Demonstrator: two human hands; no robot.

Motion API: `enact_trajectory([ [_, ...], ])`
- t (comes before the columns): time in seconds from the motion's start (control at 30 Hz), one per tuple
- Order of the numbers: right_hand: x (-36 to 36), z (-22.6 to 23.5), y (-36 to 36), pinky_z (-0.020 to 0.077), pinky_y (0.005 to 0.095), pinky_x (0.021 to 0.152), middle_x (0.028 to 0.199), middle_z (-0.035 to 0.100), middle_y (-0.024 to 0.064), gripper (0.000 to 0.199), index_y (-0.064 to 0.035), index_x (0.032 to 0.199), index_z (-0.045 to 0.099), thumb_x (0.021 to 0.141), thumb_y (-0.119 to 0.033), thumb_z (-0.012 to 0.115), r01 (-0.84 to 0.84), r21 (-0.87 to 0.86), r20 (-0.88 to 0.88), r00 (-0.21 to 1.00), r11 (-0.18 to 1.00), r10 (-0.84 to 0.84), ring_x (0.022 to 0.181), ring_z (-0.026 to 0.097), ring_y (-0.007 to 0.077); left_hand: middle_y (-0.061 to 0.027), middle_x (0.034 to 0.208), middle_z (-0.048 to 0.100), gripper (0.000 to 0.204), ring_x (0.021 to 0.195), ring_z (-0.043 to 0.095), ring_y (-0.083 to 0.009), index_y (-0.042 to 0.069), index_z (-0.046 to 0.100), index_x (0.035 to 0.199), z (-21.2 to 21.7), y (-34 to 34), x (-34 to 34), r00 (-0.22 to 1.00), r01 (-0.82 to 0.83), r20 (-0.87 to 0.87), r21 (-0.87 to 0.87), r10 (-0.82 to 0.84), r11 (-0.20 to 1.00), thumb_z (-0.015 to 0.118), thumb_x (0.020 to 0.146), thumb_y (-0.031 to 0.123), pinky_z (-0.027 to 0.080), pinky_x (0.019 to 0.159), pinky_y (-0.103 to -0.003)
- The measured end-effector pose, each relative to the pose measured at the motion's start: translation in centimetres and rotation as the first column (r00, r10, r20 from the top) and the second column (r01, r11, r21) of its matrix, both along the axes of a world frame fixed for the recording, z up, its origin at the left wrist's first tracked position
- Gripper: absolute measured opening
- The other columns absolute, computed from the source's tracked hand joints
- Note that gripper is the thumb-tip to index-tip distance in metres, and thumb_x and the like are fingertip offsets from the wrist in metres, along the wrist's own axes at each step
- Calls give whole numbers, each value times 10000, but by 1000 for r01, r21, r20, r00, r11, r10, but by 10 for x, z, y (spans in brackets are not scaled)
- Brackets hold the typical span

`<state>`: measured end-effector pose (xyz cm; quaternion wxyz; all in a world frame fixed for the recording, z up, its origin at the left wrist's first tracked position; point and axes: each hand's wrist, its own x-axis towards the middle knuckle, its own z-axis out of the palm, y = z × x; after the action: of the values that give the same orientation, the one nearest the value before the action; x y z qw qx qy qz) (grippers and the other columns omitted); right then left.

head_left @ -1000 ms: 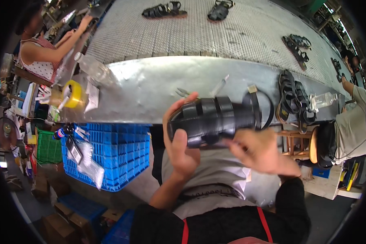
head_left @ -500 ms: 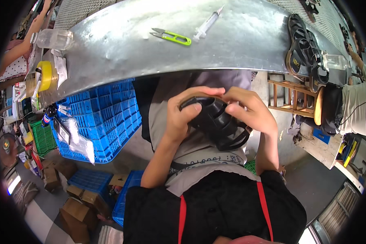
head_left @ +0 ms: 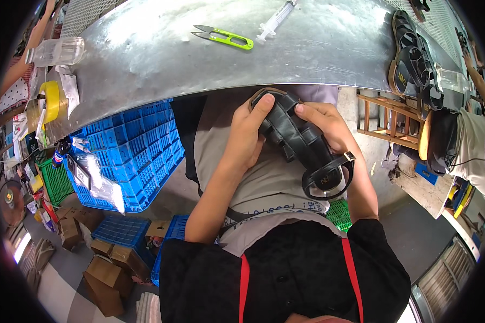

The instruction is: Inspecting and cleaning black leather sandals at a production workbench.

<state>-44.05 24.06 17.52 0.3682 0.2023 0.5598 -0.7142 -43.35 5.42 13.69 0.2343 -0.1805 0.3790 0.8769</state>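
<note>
Above my lap, just off the table's near edge, both hands hold a black strappy sandal (head_left: pixel 302 141) with its upper facing me. My left hand (head_left: pixel 249 126) grips the toe end, its thumb pressed on the front strap. On the other side my right hand (head_left: pixel 328 124) wraps round the sandal's edge, thumb on a strap. The ankle strap with a small buckle hangs toward my body. Fingers beneath the sole are hidden. On the metal table (head_left: pixel 161 64) lie green thread snips (head_left: pixel 226 37) and a clear syringe (head_left: pixel 275 22).
More black sandals (head_left: pixel 412 64) rest at the table's right end, beside a clear bottle (head_left: pixel 454 81). Another bottle (head_left: pixel 59 52) and yellow tape (head_left: pixel 50 102) are at the left. A blue crate (head_left: pixel 132 156) stands below, left of my legs; a wooden stool (head_left: pixel 390 121) stands right.
The sandal has been turned so its straps and insole show, and raised toward the table edge. Both hands have shifted their grip along it. The table appears slightly higher in view.
</note>
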Motion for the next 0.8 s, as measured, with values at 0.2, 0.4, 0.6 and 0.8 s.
enact_trajectory([
  [0.2, 5, 3, -10, 471, 214, 668, 898, 672, 28, 330, 50, 1015, 680, 1000, -272, 607, 53, 45, -17, 999, 998, -52, 754, 589, 54, -54, 957, 674, 330, 843, 619, -98, -18, 647, 1071, 3, 2, -6, 1000, -11, -18, -49, 11, 999, 613, 992, 301, 503, 762, -257],
  [0.4, 8, 22, -24, 456, 189, 627, 833, 644, -7, 298, 15, 968, 667, 1010, -268, 580, 158, 12, 58, 986, 987, -158, 712, 565, 19, -214, 990, 698, 364, 862, 696, -220, -62, 619, 1035, 10, 10, -8, 999, -19, 36, -116, 23, 993, 557, 1009, 296, 572, 785, -322],
  [0.6, 5, 27, -24, 471, 204, 648, 844, 657, -8, 312, 11, 997, 670, 1008, -287, 579, 125, 5, 17, 992, 992, -125, 728, 594, 38, -203, 972, 701, 369, 846, 698, -215, -64, 616, 1032, 11, 10, -9, 993, -100, -78, -144, 90, 984, 555, 1008, 300, 577, 774, -317],
  [0.8, 28, 41, -44, 498, 264, 779, 1026, 653, 46, 340, 7, 1116, 643, 1018, -304, 547, 597, -122, -187, 771, 793, -609, 866, 613, 99, -143, 1416, 472, 645, 1287, 456, -195, -24, 351, 1438, 53, 0, 15, 921, 69, -389, 185, 9, 980, 410, 1017, 460, 317, 1101, -367],
])
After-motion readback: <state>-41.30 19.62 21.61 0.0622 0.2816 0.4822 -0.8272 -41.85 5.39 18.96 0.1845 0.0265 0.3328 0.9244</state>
